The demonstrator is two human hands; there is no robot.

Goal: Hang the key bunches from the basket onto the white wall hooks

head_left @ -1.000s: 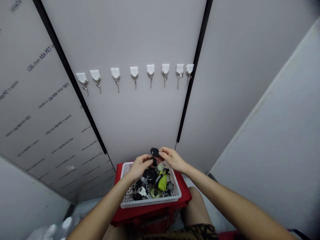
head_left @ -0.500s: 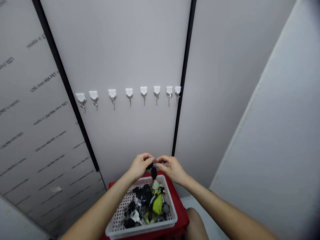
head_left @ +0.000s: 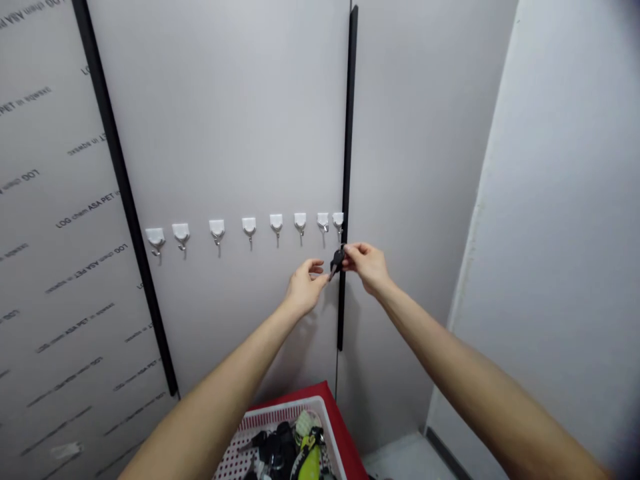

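My right hand (head_left: pixel 369 267) pinches a small bunch of black-headed keys (head_left: pixel 337 259) at its top, just below the rightmost white hook (head_left: pixel 339 221). The keys hang down with a blade pointing to the lower left. My left hand (head_left: pixel 306 288) is beside them, its thumb and fingers apart and the thumb close to the key blade; whether it touches the blade I cannot tell. Below, a white plastic basket (head_left: pixel 280 415) holds a jumble of black-headed keys and fobs (head_left: pixel 280 450), a yellow-green fob (head_left: pixel 310 463) and a pale knobbly piece (head_left: pixel 306 425).
Several white hooks (head_left: pixel 249 227) run in a row across the grey panel (head_left: pixel 225 120). Black strips (head_left: pixel 350 133) edge the panel at both sides. The basket stands on a red surface (head_left: pixel 345 433). A white wall (head_left: pixel 565 200) rises at the right.
Both hands have risen from above the basket to the right end of the hook row, with the keys. My left hand has parted its fingers from them. The view has tilted up.
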